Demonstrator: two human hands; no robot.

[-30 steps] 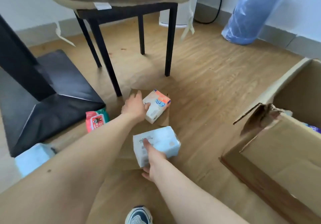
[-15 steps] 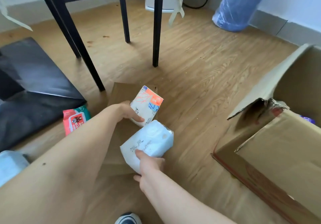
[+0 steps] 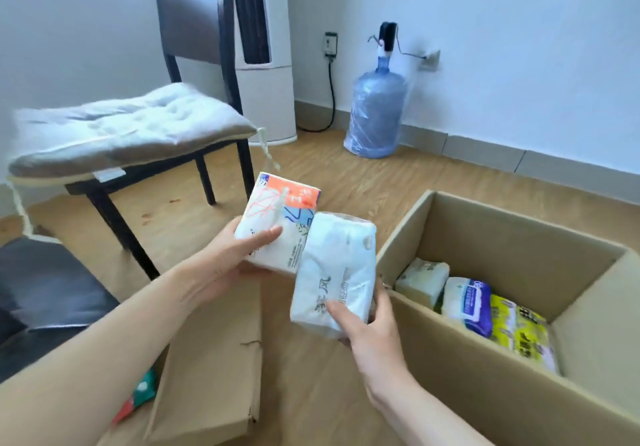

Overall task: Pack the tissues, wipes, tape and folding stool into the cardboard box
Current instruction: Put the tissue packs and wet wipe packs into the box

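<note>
Both hands grip soft, plastic-wrapped tissue packs, left (image 3: 228,262) the orange-topped pack (image 3: 277,224), right (image 3: 370,328) the crinkly white pack (image 3: 334,272), beside the cardboard box (image 3: 485,359).

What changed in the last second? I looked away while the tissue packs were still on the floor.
Both packs were lifted off the floor toward the cardboard box: the left hand holds the orange-topped tissue pack, the right hand the white tissue pack. Neither was let go. The red wipes pack stays on the floor.
</note>
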